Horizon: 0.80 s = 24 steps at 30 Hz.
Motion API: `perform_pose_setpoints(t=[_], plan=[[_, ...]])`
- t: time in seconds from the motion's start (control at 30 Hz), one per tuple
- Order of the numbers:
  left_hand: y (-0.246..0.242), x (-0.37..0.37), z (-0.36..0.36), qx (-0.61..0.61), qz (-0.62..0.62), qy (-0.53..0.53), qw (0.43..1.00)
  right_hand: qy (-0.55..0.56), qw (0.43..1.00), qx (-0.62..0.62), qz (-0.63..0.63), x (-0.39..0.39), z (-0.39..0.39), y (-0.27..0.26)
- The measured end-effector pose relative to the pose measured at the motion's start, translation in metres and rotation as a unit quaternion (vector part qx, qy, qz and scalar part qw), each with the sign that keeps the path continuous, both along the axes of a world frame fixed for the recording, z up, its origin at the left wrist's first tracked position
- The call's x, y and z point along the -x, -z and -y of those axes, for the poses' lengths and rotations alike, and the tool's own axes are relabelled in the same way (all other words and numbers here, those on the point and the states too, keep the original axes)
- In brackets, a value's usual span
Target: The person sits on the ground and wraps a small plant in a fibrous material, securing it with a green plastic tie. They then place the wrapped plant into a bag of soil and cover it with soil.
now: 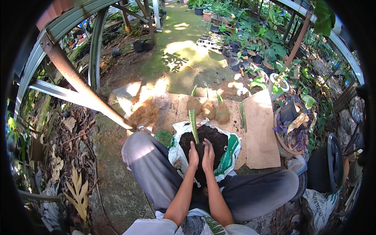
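My left hand (193, 156) and my right hand (208, 155) cup a dark ball of soil (200, 149) between their palms. Out of its top stands a snake plant leaf cutting (193, 126), nearly upright and tilted slightly left. Both hands are over an opened white and green plastic sack (233, 154), which holds loose dark potting soil (218, 135) and lies between my folded legs. Beyond the sack, three fibre-wrapped balls with leaves stand in a row: the left ball (194, 106), the middle ball (208, 109) and the right ball (222, 114).
Brown cardboard (261, 135) lies under the balls, with loose leaf cuttings (242, 116) on it. Coconut fibre (144, 114) in plastic and green twine (164, 138) are at left. A rusty metal post (79, 79) slants in; a black bucket (323, 167) stands at right.
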<state>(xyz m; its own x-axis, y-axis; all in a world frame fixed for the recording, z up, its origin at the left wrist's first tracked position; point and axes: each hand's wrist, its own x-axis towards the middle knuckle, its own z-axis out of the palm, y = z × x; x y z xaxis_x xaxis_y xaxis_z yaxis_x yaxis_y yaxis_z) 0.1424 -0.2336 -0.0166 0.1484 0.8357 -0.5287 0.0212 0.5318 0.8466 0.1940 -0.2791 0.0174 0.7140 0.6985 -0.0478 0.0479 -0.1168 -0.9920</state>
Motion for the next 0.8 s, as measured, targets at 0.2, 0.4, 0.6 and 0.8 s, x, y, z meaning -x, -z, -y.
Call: perform_pose_setpoints(t=[0.2, 0.4, 0.6, 0.8], plan=[[-0.011, -0.001, 0.011, -0.153, -0.025, 0.089, 0.984, 0.002, 0.995, 0.101, 0.021, -0.013, 0.003, 0.012], [-0.01, 0.004, 0.002, -0.203, -0.124, 0.072, 0.969, -0.006, 0.942, -0.024, -0.336, -0.019, 0.006, 0.022], [-0.014, -0.004, 0.018, -0.248, -0.069, 0.075, 0.963, -0.035, 0.886, -0.041, -0.46, -0.016, 0.013, 0.01], [-0.028, 0.0, 0.028, -0.335, -0.089, 0.078, 0.935, 0.013, 0.916, 0.001, -0.402, -0.013, 0.01, 0.02]])
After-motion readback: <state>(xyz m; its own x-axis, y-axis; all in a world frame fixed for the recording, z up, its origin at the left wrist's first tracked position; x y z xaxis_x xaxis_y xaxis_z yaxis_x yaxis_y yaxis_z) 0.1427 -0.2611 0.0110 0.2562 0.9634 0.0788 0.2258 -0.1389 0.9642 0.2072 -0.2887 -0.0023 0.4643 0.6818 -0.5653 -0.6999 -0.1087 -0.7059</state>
